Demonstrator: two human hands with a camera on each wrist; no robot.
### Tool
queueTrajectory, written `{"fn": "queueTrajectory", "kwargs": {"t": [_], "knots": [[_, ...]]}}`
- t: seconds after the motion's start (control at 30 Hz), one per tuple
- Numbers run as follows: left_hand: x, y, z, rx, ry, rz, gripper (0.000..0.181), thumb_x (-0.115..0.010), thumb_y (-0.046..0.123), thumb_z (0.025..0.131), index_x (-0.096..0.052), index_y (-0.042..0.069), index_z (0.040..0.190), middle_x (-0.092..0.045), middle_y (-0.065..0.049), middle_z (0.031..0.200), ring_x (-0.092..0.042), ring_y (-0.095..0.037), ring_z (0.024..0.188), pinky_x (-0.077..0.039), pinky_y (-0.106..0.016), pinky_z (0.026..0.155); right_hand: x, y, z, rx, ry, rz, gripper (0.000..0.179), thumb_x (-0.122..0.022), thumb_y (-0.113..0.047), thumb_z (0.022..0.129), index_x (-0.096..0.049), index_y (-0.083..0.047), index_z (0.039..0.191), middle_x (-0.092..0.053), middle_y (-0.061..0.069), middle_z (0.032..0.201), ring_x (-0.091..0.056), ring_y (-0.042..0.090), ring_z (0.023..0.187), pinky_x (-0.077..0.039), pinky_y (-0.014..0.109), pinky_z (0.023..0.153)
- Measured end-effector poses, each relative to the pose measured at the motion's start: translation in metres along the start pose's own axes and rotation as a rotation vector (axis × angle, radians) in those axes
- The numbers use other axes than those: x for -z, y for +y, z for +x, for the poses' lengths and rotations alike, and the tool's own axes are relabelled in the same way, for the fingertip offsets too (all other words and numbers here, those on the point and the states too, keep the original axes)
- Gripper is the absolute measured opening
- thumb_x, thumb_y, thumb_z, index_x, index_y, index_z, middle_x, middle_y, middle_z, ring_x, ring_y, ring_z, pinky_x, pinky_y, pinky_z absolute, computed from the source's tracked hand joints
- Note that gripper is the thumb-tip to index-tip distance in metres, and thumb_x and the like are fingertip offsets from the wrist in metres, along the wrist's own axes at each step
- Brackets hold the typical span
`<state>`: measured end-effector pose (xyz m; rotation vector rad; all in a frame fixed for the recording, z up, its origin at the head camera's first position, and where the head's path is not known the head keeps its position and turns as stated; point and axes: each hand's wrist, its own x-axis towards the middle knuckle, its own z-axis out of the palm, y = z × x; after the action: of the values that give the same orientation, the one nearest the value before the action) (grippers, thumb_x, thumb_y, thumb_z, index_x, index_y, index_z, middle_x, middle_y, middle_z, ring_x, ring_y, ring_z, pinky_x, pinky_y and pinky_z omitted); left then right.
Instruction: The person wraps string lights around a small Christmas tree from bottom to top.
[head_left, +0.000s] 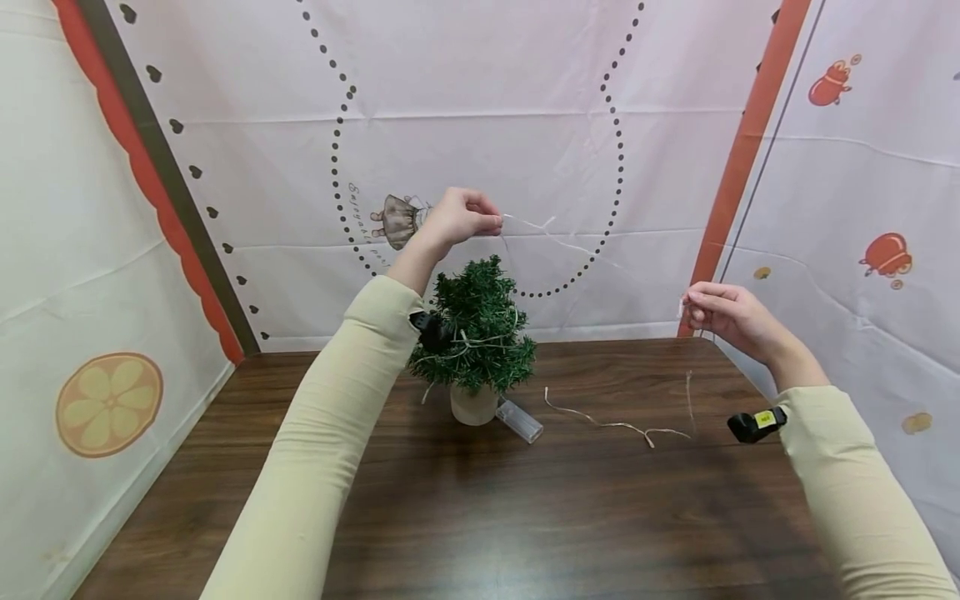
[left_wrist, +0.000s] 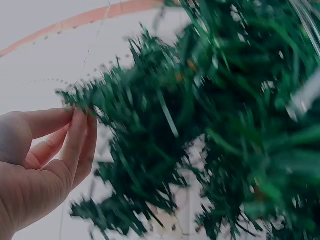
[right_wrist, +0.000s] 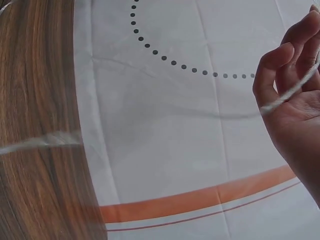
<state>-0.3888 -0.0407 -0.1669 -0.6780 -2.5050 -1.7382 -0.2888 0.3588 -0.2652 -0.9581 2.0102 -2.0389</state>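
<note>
A small green artificial Christmas tree [head_left: 487, 308] in a pale pot [head_left: 474, 407] stands on the table, with part of a thin fairy light string wound round its branches. Above the treetop, my left hand [head_left: 463, 218] pinches that light string [head_left: 525, 222] between thumb and fingertips. Out to the right, my right hand [head_left: 731, 318] grips a farther stretch of the string, fingers curled. In the right wrist view the pale string [right_wrist: 287, 96] crosses the right palm. The left wrist view has green branches [left_wrist: 165, 115] filling most of it, beside the left hand [left_wrist: 45, 150].
A clear battery box [head_left: 520, 421] lies against the pot's right side. The loose tail of the string [head_left: 600, 423] trails over the dark wooden table [head_left: 525, 517] toward the right hand. Printed white cloth [head_left: 487, 67] hangs behind the table and along both sides.
</note>
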Motion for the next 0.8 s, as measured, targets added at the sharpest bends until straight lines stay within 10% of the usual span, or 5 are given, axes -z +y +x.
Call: {"fn": "queueTrajectory", "kwargs": {"t": [0.47,0.8], "knots": [[0.026,-0.042,-0.002,0.076,0.146,-0.09,0.014,-0.068,0.009,0.087,-0.064,0.0,0.097,-0.063,-0.003,0.095,-0.067,-0.018,0.089,-0.052,-0.03,0.091,0.007,0.0,0.001,-0.066,-0.073,-0.027,0.034,-0.034,0.002,0.101,-0.067,-0.006,0.105,-0.062,-0.003,0.084,-0.055,0.006,0.073,-0.05,0.021,0.067],[0.035,-0.071,-0.011,0.121,0.203,-0.226,0.007,-0.067,0.007,0.088,-0.064,0.0,0.089,-0.061,-0.004,0.097,-0.068,-0.017,0.083,-0.053,-0.031,0.09,-0.002,-0.007,0.011,0.135,-0.061,0.128,0.038,-0.028,-0.001,0.103,-0.065,-0.002,0.109,-0.065,0.001,0.083,-0.055,0.013,0.072,-0.048,0.023,0.071]]}}
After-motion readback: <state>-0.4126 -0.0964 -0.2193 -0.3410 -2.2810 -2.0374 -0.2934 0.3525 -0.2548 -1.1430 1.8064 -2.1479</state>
